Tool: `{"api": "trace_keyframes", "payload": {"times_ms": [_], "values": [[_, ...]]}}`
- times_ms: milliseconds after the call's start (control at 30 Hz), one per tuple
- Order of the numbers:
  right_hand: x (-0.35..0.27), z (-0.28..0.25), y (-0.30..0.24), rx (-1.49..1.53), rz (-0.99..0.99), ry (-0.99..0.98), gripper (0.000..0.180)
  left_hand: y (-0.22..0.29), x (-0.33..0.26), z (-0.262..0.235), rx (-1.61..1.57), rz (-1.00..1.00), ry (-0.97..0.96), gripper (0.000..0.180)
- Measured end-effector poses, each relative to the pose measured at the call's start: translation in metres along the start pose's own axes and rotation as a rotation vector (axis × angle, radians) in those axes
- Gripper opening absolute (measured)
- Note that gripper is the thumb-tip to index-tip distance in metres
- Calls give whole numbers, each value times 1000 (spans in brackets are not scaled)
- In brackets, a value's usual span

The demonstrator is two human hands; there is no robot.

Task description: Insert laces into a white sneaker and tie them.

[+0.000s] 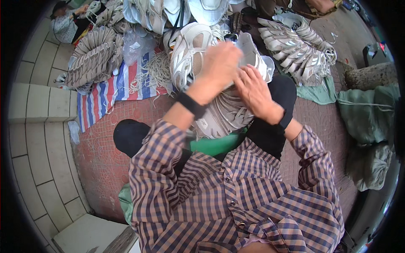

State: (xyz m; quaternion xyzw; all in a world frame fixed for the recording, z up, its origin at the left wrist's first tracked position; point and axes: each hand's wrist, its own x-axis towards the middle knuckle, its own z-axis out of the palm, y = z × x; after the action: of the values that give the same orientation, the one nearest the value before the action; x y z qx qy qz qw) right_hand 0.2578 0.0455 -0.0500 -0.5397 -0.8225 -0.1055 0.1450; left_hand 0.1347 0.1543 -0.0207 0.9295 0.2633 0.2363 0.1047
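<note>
Hiding part of a shoe (190,57), hands (221,63) (255,90) work

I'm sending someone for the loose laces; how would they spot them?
Find the red-white-and-blue striped sheet left of the left hand. Its right part bears the pale laces: a tangled, stringy heap, unlike the clear plastic bag beside them.

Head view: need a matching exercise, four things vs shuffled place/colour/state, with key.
Things
1. Left hand
2. Laces
3. Striped sheet
4. Right wristband

Descriptions
A. Black
B. Red, white and blue
C. Motion-blurred, by a white and beige shoe
D. In a loose, pale heap on the sheet

Pairs: 1-C, 2-D, 3-B, 4-A
</note>
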Motion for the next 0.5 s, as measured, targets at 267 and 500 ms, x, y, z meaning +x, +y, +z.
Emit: {"api": "trace_keyframes", "payload": {"times_ms": [267,500], "values": [[-18,30,77,228,293,-552,12,-48,-78,-5,215,-344,-204,72],[16,41,17,341,343,-344,30,-46,-120,6,-105,-660,-72,69]]}}
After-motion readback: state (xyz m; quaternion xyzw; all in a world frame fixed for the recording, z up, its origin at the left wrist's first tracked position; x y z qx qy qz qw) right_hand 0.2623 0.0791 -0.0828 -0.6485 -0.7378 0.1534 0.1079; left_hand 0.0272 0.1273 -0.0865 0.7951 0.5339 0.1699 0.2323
